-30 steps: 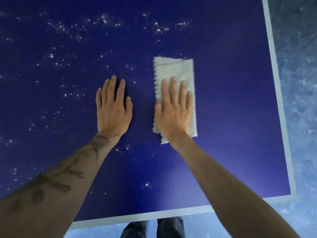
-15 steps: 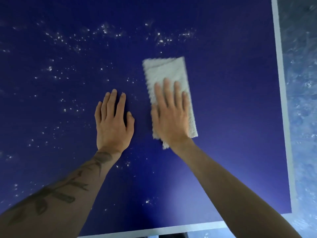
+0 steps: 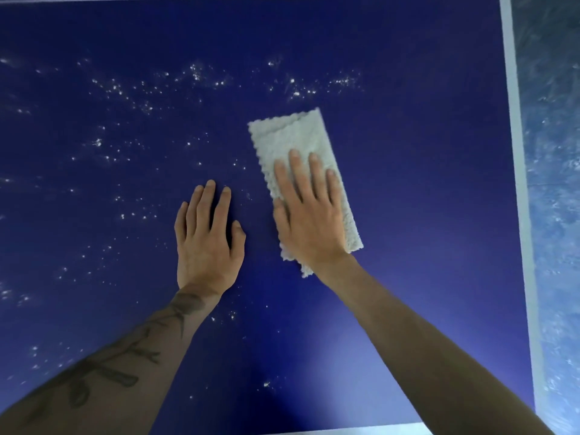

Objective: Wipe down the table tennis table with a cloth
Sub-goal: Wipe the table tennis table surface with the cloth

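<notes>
The folded white fluffy cloth (image 3: 298,158) is pressed flat at frame centre-right by the right hand (image 3: 309,219), fingers straight. The left hand (image 3: 207,243) is laid flat, released, on the dark blue table tennis table (image 3: 423,183). White specks (image 3: 194,76) are seen upper left: much is judged unwiped.

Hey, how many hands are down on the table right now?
2. The left hand lies flat on the bare blue table, just left of the cloth. The right hand presses flat on that cloth, nearer the table's right edge.
</notes>
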